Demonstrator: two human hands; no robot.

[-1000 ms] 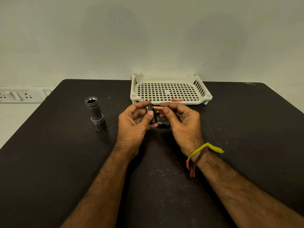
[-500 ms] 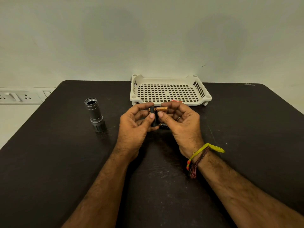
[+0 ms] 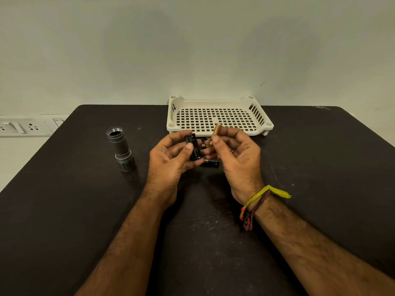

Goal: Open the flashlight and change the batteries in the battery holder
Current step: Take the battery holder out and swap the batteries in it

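Note:
My left hand [image 3: 171, 161] grips the small black battery holder [image 3: 194, 149] between thumb and fingers, above the middle of the table. My right hand [image 3: 237, 154] pinches a copper-coloured battery [image 3: 214, 133], tilted up and held just right of the holder, apart from it. A black battery [image 3: 211, 163] lies on the table under my hands. The grey flashlight body [image 3: 120, 147] stands upright on its head at the left, its threaded open end facing up.
A white perforated plastic tray [image 3: 218, 103] sits at the back of the dark table [image 3: 64, 210], just beyond my hands. Wall sockets [image 3: 21, 127] are on the left, off the table edge.
The copper battery came out of the holder: my right hand has lifted it up and to the right, and my hands have drawn slightly apart.

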